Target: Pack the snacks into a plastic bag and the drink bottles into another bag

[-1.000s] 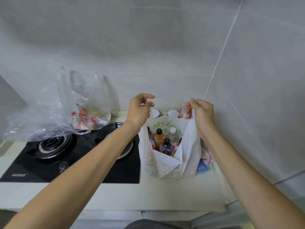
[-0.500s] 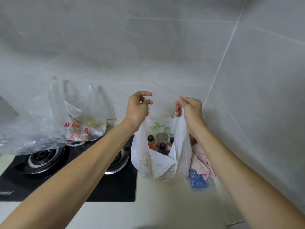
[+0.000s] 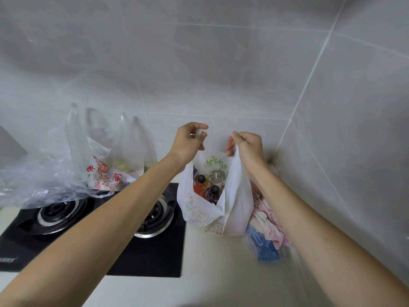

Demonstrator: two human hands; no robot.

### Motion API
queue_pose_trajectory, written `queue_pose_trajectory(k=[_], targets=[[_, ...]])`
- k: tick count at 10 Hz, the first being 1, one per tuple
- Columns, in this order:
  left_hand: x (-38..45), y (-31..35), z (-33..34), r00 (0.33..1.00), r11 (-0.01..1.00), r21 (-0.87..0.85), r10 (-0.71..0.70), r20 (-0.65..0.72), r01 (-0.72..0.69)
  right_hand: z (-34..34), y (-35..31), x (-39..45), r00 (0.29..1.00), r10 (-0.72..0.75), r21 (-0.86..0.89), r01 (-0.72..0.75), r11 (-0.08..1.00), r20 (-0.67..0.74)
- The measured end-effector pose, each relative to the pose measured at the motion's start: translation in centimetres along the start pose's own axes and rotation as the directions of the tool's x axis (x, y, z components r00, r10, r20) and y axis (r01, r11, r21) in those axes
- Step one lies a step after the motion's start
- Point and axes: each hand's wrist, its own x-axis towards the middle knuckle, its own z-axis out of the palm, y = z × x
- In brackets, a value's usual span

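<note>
A white plastic bag (image 3: 234, 209) with green print stands on the counter beside the stove. Inside it I see drink bottles: an orange one (image 3: 201, 187) with a black cap, a purple one (image 3: 213, 194) and a clear one (image 3: 218, 176). My left hand (image 3: 188, 141) pinches the bag's left handle and my right hand (image 3: 247, 146) grips the right handle, both held up above the bag. A clear plastic bag (image 3: 104, 169) with red characters sits on the stove at the left, its handles standing up, with snack packs dimly visible inside.
A black two-burner gas stove (image 3: 155, 247) fills the lower left. A pink cloth (image 3: 271, 220) and a blue packet (image 3: 261, 247) lie against the right wall behind the white bag. Tiled walls meet in a corner just behind the bag.
Both hands have drawn the white bag's handles upward and closer together, narrowing its mouth. The view has shifted so the stove and clear bag sit lower and further left.
</note>
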Motion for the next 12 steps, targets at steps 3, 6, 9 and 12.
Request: queue_pose_trajectory(k=[3, 6, 9, 12], targets=[[-0.9, -1.2, 0.6, 0.999, 0.999, 0.026, -0.037, 0.026, 0.037, -1.6, 2.5, 0.1, 0.998, 0.056, -0.065, -0.056, 0.996, 0.008], [-2.0, -1.7, 1.2, 0.995, 0.997, 0.048, -0.061, 0.077, 0.057, -3.1, 4.0, -1.0, 0.996, 0.092, -0.186, -0.089, 0.979, 0.006], [-2.8, -2.2, 0.6, 0.995, 0.986, 0.161, -0.046, 0.085, 0.032, -3.6, 3.1, -1.2, 0.997, -0.068, -0.457, 0.039, 0.888, -0.045], [-3.6, -2.6, -0.7, 0.997, 0.95, 0.306, 0.05, 0.057, -0.065, -3.4, 2.9, -2.3, 0.984, -0.178, -0.587, 0.141, 0.797, -0.006]])
